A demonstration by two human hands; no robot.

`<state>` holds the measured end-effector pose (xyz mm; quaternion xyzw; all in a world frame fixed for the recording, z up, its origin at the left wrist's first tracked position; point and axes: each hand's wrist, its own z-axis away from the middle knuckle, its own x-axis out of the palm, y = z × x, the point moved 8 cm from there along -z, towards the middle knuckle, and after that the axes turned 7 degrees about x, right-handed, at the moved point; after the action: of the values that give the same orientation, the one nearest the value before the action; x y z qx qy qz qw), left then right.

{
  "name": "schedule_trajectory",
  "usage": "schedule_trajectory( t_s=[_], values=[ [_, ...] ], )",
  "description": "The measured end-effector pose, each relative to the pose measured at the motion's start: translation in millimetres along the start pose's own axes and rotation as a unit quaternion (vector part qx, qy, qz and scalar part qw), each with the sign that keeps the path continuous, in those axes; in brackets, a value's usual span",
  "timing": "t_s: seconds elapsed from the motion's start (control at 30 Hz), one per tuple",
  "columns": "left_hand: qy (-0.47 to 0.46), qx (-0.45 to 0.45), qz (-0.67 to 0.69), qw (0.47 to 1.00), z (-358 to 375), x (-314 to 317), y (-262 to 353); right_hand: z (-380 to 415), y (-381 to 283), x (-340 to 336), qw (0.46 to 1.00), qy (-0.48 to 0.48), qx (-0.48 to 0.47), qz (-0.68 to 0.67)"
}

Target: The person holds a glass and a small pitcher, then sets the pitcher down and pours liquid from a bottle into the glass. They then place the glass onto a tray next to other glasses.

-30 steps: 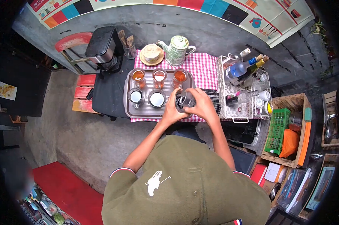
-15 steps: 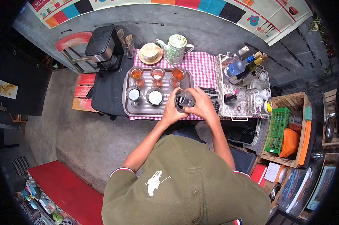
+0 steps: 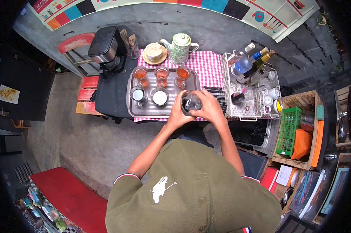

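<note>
Between my hands is a clear drinking glass (image 3: 192,102), dark towards its lower part; whether that is a drink or the background cannot be told. My left hand (image 3: 178,112) wraps its left side, and my right hand (image 3: 209,107) grips it from the right with fingers over the rim. The glass is over the right front corner of a brown serving tray (image 3: 132,110). Along the tray's back stand three glass cups of amber drink, the nearest to my hands being the right-hand cup (image 3: 182,75). In front are a glass mug (image 3: 138,94) and another glass (image 3: 159,97), both showing white inside.
Behind the tray stand a green enamel teapot (image 3: 180,53) and a lidded bowl (image 3: 154,53) on a saucer. A coffee maker (image 3: 105,48) is at left. To the right, a white wire basket (image 3: 248,115) holds bottles and jars. Beside my right hand lies a dark checked cloth (image 3: 217,95).
The view has shifted slightly, so the table items appear a little higher. Both hands keep their hold on the glass, with barely any movement.
</note>
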<state>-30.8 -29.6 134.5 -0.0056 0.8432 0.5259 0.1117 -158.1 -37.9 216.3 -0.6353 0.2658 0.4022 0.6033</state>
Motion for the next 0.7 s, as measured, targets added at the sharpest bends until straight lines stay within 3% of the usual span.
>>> schedule_trajectory(
  t_s=[0.7],
  values=[
    [-0.004,0.008,-0.002,1.000,9,5,2,12,-1,2,1.000,-0.013,0.009,0.012]
  ],
)
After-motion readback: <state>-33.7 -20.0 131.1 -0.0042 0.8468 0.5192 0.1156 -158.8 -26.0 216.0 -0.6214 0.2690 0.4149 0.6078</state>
